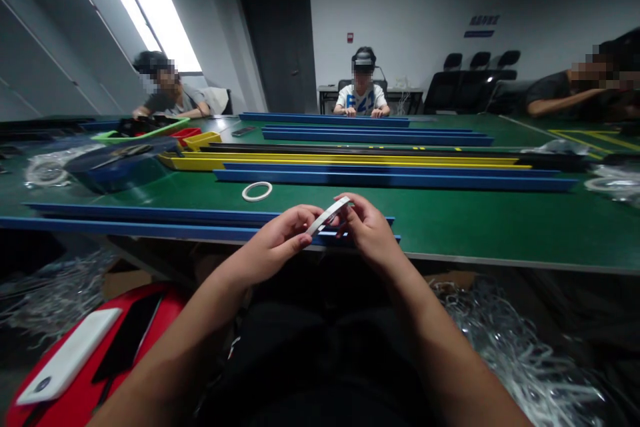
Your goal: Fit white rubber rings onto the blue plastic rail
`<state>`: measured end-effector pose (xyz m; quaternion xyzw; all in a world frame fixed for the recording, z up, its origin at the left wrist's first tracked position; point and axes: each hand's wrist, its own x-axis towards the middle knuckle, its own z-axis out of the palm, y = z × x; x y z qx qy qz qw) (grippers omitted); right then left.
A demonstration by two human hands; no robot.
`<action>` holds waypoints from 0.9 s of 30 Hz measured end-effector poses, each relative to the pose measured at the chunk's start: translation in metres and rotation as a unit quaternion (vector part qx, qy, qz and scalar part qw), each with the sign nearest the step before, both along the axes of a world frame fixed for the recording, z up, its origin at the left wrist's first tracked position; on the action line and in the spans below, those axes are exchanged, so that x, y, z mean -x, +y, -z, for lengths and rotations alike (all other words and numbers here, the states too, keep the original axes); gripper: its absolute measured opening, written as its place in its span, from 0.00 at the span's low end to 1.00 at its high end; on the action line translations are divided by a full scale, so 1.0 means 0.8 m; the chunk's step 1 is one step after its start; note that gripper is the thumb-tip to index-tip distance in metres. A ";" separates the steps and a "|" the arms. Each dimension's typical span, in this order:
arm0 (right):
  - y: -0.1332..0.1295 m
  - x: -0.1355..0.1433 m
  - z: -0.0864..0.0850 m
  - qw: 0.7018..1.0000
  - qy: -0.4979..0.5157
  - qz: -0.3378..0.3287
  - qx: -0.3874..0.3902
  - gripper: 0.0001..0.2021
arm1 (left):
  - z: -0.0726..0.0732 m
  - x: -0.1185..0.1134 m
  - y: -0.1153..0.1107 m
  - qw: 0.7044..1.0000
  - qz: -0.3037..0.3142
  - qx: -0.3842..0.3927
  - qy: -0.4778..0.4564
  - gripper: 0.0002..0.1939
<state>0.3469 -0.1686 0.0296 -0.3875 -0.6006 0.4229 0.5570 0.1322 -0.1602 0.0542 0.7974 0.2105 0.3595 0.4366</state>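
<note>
Between my two hands is a thin white roll of tape (pixel 327 216), tilted and seen nearly edge-on. My left hand (pixel 275 240) grips its lower left side between thumb and fingers. At its upper right, my right hand (pixel 371 227) pinches the rim, with some fingers hidden behind it. Both hands are above the near edge of the green table (pixel 465 223). Below and behind them lie long blue channel strips (pixel 165 220). A second white tape roll (pixel 257 191) lies flat on the table, a little beyond my left hand.
More blue strips (pixel 400 177), yellow strips (pixel 300 160) and black ones run across the table. A green tray (pixel 145 131) and red bin (pixel 187 136) stand at left. Three co-workers sit around the table. Tangled white strips (pixel 505 340) fill the floor; a red stool (pixel 150 347) holds a white device (pixel 70 357).
</note>
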 end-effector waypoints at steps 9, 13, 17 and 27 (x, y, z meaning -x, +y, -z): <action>0.000 -0.014 -0.004 0.981 -0.106 0.153 -0.057 0.17 | 0.003 0.032 0.047 0.979 -0.157 -0.085 0.100 0.18; 0.008 -0.015 0.009 0.949 -0.200 0.229 -0.085 0.15 | 0.010 0.074 0.113 0.938 -0.254 -0.115 0.205 0.23; 0.016 -0.015 0.022 0.907 -0.304 0.276 -0.096 0.15 | 0.033 0.115 0.194 0.868 -0.315 -0.149 0.355 0.23; 0.026 -0.014 0.037 0.835 -0.497 0.229 -0.059 0.37 | 0.069 0.148 0.278 0.818 -0.297 -0.078 0.487 0.15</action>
